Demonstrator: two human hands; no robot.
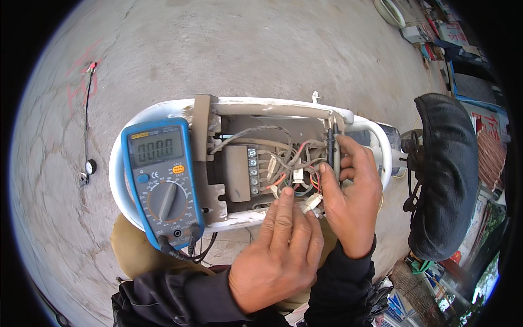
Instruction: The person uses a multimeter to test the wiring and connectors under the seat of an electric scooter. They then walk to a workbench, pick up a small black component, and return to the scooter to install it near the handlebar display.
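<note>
My left hand (280, 250) reaches over the near edge of a white metal frame (180, 103), fingers stretched out. Its longest fingertips touch the bundle of wires (294, 158), close to a white plug connector (312, 203). At the frame's right end, my right hand (354, 196) is closed around a pair of dark test probes (330, 143), their tips pointing away from me. Between thumb and fingers the grip is partly hidden. A blue digital multimeter (162, 185) rests on the left part of the frame, its display lit, dark leads plugged in at the bottom.
A box with a row of screw terminals (253, 171) sits inside the frame. To the right is a black padded seat (444, 177). On the concrete floor (261, 49) at far left lies a thin cable with a small round gauge (91, 166). Assorted clutter lines the right side.
</note>
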